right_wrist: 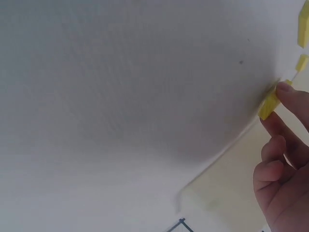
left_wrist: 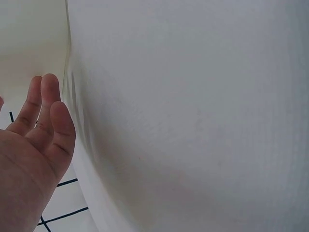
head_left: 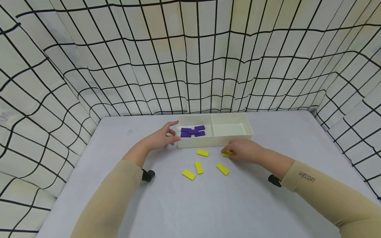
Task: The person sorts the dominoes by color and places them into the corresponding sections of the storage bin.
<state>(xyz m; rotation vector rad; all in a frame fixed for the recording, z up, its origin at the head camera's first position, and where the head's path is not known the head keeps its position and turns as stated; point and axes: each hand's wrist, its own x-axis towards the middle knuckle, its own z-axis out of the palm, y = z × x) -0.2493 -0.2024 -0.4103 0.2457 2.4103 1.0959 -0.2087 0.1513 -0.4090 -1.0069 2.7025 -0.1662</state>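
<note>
A white two-compartment box (head_left: 214, 142) stands on the table. My left hand (head_left: 160, 136) is at its left end, thumb and a finger spread along the end wall and touching it. In the left wrist view, the left hand's fingers (left_wrist: 50, 96) are loosely extended. My right hand (head_left: 245, 150) pinches a small flat yellow block (right_wrist: 269, 104) between thumb and finger, low over the table just in front of the box. Several purple blocks (head_left: 193, 131) lie in the left compartment; no block shows in the right one.
Several other yellow blocks (head_left: 198, 168) lie scattered on the white tabletop (head_left: 208, 205) in front of the box. A white backdrop with a black grid net (head_left: 196, 59) rises behind the table and at both sides.
</note>
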